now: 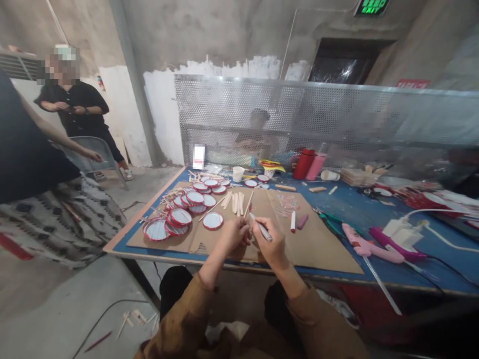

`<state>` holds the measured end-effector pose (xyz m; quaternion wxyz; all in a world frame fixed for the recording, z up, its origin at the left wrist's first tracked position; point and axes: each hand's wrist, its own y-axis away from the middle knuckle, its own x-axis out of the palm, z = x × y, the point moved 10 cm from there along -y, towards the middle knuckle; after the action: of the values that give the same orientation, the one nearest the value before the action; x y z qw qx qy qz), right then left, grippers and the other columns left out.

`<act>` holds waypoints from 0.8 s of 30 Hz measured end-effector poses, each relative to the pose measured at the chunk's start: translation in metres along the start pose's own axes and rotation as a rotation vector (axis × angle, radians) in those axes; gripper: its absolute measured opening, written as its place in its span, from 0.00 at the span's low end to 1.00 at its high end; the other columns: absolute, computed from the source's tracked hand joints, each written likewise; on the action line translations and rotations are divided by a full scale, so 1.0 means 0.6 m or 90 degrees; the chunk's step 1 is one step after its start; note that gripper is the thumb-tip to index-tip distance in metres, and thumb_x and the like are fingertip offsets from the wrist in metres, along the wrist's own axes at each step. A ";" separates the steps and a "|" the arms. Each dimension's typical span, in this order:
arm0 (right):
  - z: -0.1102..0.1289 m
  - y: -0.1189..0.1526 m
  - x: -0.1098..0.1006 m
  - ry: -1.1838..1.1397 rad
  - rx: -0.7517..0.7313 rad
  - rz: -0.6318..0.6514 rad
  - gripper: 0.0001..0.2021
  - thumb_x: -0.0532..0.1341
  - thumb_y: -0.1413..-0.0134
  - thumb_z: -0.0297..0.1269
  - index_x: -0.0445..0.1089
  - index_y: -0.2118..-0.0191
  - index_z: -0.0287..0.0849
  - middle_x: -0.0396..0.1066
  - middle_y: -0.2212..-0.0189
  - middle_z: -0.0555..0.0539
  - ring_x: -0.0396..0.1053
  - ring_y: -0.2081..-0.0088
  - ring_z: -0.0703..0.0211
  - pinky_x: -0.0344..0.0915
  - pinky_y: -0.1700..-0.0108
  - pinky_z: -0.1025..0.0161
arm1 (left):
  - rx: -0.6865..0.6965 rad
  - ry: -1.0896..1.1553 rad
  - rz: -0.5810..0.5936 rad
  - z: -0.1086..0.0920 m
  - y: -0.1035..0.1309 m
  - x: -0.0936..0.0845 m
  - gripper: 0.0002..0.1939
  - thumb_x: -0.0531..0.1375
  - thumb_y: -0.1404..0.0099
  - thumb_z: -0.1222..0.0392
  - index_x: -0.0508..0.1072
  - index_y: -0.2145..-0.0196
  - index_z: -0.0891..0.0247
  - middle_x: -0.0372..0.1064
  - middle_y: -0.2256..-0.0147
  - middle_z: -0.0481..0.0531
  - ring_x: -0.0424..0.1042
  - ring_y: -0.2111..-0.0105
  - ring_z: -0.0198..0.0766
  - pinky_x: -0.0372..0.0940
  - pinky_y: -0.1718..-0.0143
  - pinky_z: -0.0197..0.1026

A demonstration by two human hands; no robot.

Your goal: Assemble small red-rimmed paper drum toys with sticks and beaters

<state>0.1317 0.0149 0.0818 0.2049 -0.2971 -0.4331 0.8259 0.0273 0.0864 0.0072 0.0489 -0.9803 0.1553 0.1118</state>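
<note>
My left hand (pixel 234 235) is closed at the near middle of the cardboard sheet (pixel 318 244), with a thin wooden stick (pixel 248 204) rising from its fingertips. Close beside it, my right hand (pixel 271 241) grips a white marker pen (pixel 262 228), its tip pointing up and left toward the left fingers. Just beyond the hands lie several flat wooden sticks (pixel 237 203). A round white disc with a red rim (pixel 213 221) rests left of my left hand. Farther left, more such discs (pixel 181 216) are piled up, overlapping one another. The fingers partly hide the stick's lower end.
Right of my hands are a red-and-white marker (pixel 293 222), a pink glue gun (pixel 361 241), green-handled pliers (pixel 333 219) and a power strip (pixel 398 244). A red bottle (pixel 304 163) stands by the perforated metal screen (pixel 224 109). Two people are at the left, beyond the table.
</note>
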 end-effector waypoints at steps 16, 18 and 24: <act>0.000 0.002 0.000 -0.005 -0.001 0.001 0.05 0.58 0.44 0.34 0.69 0.63 0.42 0.74 0.72 0.48 0.72 0.72 0.61 0.68 0.67 0.66 | 0.002 0.002 0.001 0.003 -0.002 0.000 0.05 0.51 0.41 0.66 0.63 0.74 0.64 0.65 0.84 0.43 0.66 0.85 0.29 0.58 0.83 0.28; 0.000 0.002 0.001 0.007 0.001 0.005 0.05 0.58 0.44 0.35 0.69 0.63 0.41 0.74 0.73 0.48 0.72 0.72 0.62 0.68 0.68 0.66 | 0.011 -0.009 -0.006 0.001 -0.002 -0.002 0.06 0.51 0.41 0.65 0.63 0.75 0.64 0.65 0.84 0.43 0.67 0.85 0.29 0.58 0.82 0.28; -0.003 0.002 -0.001 -0.014 0.011 0.001 0.05 0.58 0.44 0.35 0.69 0.63 0.41 0.73 0.74 0.48 0.71 0.73 0.62 0.67 0.69 0.67 | 0.000 0.005 0.001 -0.001 0.000 0.000 0.05 0.51 0.42 0.66 0.63 0.75 0.64 0.65 0.83 0.44 0.67 0.84 0.30 0.59 0.83 0.29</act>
<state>0.1330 0.0150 0.0798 0.2024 -0.2863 -0.4279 0.8331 0.0273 0.0864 0.0078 0.0478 -0.9806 0.1566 0.1079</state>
